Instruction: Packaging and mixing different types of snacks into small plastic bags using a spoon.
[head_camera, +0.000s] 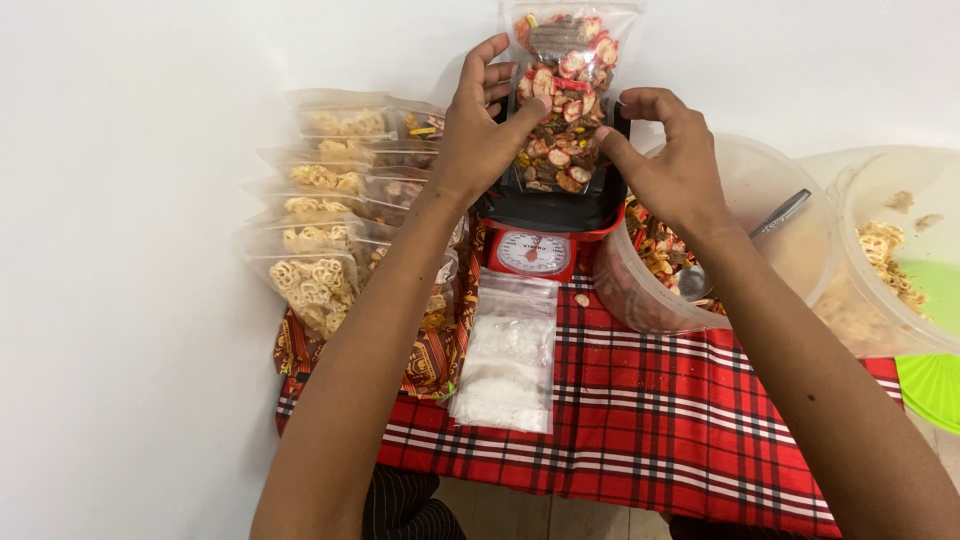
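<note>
A clear stand-up pouch (560, 90) full of mixed red, white and brown snack pieces stands upright on the black tray of a small red kitchen scale (533, 250). My left hand (478, 130) holds the pouch's left side with fingers curled on its edge. On the pouch's right side my right hand (672, 160) grips with the thumb against the lower part. Both forearms reach in from the bottom of the view.
Stacked filled snack bags (330, 210) lie left of the scale. An empty clear bag stack (507, 360) rests on the red plaid cloth (680, 420). A clear bowl (790, 240) with snack mix and a metal spoon (770, 222) sits right; another bowl (900, 250) farther right.
</note>
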